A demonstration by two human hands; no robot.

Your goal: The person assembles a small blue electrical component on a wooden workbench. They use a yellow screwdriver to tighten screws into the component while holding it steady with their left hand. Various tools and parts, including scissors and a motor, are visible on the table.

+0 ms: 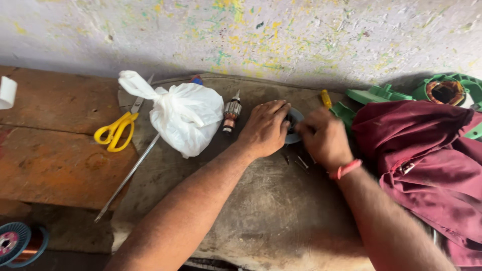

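Observation:
My left hand (pixel 266 128) and my right hand (pixel 324 138) both close around a small round dark grey part (pixel 294 119) on the worn work surface (pixel 261 200). Most of the part is hidden under my fingers. A pink band circles my right wrist. A few small screws (pixel 301 163) lie just below my hands. A motor armature (pixel 231 113) with copper windings stands to the left of my left hand.
A knotted white plastic bag (pixel 183 115) sits left of the armature, with yellow-handled scissors (pixel 118 129) and a long thin metal rod (pixel 128 175) beside it. A maroon cloth (pixel 427 150) and green plastic housing pieces (pixel 442 90) lie at the right. A copper wire spool (pixel 17 243) sits bottom left.

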